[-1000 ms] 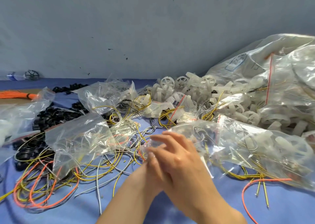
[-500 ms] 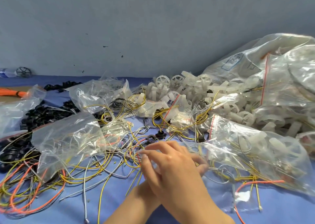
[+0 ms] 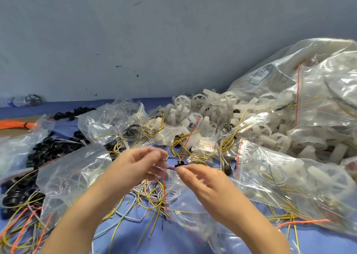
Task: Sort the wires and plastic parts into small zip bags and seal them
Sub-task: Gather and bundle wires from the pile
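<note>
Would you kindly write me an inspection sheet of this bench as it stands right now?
Surface: blue cloth, mostly covered.
Job's things: loose yellow wires; white plastic wheels heaped at back right; black plastic rings at left; small zip bags scattered.
Clutter: large clear sack at right; orange bundle far left.
Grippers: left hand and right hand pinch a small dark piece together; the exact grip is blurred.
Cables: nothing seen beyond the job's wires.
Surroundings: grey wall.
</note>
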`<state>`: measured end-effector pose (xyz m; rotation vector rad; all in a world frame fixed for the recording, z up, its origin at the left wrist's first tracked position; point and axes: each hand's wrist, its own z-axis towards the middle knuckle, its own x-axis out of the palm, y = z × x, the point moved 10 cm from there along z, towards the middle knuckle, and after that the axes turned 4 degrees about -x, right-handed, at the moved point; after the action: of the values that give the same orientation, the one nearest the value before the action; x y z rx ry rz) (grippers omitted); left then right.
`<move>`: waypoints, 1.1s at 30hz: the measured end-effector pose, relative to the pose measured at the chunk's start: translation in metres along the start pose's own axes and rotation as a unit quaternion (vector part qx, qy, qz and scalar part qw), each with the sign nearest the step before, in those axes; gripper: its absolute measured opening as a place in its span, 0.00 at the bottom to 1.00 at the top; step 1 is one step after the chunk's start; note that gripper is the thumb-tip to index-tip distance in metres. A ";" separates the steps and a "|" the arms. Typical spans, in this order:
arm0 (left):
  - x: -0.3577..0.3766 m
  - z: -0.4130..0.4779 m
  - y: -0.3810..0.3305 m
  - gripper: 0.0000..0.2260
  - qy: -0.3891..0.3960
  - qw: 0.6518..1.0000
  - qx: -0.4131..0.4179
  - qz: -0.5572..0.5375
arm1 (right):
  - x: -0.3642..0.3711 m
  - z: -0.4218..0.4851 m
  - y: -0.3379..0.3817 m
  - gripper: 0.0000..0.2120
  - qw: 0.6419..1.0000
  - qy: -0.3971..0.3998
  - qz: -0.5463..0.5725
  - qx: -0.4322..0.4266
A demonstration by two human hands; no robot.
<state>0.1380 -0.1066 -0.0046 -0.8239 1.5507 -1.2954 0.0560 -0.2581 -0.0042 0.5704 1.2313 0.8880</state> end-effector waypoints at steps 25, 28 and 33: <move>-0.018 -0.021 -0.058 0.06 -0.192 0.937 0.154 0.248 | -0.047 0.003 -0.014 0.23 0.984 -0.170 -0.053 -0.012; -0.028 -0.048 -0.075 0.06 -0.196 0.937 0.208 0.201 | -0.036 0.004 0.001 0.28 0.985 -0.161 -0.047 -0.040; -0.025 -0.051 -0.054 0.06 -0.078 0.980 0.169 0.073 | -0.018 0.009 0.019 0.27 0.980 -0.144 0.121 -0.061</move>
<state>0.0958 -0.0776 0.0545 -0.5710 1.2007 -1.3061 0.0581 -0.2617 0.0229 0.7322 0.8522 1.0362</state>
